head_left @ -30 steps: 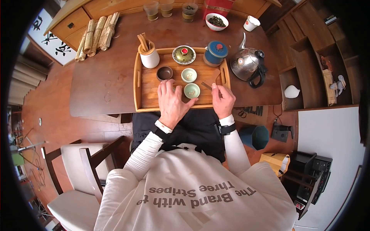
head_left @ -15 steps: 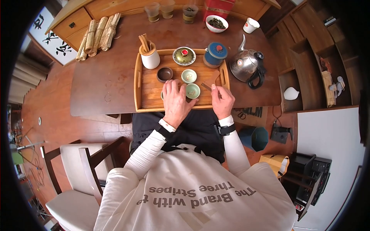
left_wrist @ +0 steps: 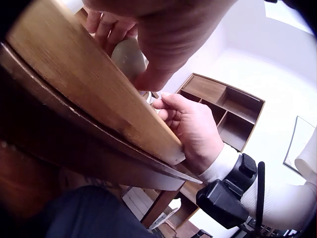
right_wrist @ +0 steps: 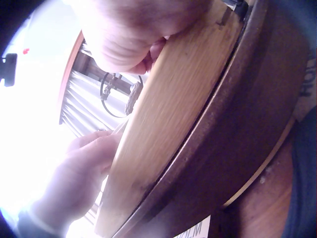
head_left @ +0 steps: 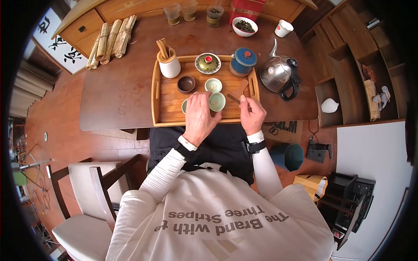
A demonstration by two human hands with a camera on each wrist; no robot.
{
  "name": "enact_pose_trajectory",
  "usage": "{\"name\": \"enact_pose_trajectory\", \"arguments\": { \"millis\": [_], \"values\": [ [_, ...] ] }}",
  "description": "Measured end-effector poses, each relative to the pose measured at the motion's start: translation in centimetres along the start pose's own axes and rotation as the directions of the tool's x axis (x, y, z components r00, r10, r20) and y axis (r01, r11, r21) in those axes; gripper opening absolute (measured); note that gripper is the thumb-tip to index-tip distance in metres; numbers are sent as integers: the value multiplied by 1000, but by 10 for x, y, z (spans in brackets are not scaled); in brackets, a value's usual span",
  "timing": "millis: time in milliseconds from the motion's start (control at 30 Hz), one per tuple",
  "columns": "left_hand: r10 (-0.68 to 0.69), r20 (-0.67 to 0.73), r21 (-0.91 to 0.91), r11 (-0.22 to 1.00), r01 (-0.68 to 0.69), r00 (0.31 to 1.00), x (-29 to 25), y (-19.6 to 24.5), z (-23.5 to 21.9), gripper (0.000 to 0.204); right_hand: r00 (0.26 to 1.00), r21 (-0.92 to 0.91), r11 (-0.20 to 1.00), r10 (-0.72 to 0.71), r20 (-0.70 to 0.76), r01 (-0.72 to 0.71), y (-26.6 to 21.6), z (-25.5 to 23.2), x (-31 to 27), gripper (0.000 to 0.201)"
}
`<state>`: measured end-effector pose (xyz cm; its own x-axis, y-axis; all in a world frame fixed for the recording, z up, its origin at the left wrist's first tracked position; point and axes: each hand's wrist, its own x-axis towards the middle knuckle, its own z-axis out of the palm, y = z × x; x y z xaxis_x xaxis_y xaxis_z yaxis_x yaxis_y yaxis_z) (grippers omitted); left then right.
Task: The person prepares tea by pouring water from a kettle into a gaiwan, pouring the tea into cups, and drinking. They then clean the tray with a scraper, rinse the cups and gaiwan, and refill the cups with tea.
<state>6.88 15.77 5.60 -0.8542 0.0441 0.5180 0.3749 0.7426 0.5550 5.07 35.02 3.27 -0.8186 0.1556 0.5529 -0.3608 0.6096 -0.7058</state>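
Note:
My left hand [head_left: 200, 118] grips a pale green cup [head_left: 217, 101] near the tray's front, with bits inside it. In the left wrist view the cup [left_wrist: 129, 58] shows between fingers and thumb; whether it is off the tray is unclear. Another green cup [head_left: 184, 106] is partly hidden behind that hand. A third green cup [head_left: 213, 85] and a dark cup [head_left: 186, 84] stand farther back. On the right, my right hand [head_left: 252, 116] pinches a thin brown stick [head_left: 233, 98] pointing toward the gripped cup. Beneath the stick lies a brown wooden piece [head_left: 240, 88].
Along the wooden tray's [head_left: 155, 104] back are a white tool holder [head_left: 170, 67], a lidded bowl [head_left: 208, 64] and a blue jar [head_left: 243, 61]. A steel kettle [head_left: 277, 74] stands right of the tray. Beyond are a bowl of leaves [head_left: 244, 26] and bamboo rolls [head_left: 109, 40].
My left hand first shifted right toward the front green cup, then its thumb and fingers closed around it. The cup has moved slightly left. My right hand has barely moved.

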Motion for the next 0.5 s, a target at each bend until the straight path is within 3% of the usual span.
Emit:
{"name": "enact_pose_trajectory", "arguments": {
  "millis": [167, 367, 433, 500],
  "values": [
    [23, -1, -32, 999, -23, 1000, 5, 6, -4, 64, 1000, 5, 1000, 4, -1, -4, 1, -1, 0, 16],
    [57, 94, 82, 995, -65, 994, 11, 7, -5, 65, 998, 70, 996, 57, -42, -54, -1, -1, -3, 15],
    [168, 122, 160, 969, -187, 978, 14, 4, -3, 67, 997, 76, 996, 59, -49, -56, -3, -3, -1, 16],
    [194, 142, 140, 967, -214, 971, 16, 4, -1, 65, 997, 63, 997, 51, -55, -47, -1, -2, -2, 16]
  ]
}}
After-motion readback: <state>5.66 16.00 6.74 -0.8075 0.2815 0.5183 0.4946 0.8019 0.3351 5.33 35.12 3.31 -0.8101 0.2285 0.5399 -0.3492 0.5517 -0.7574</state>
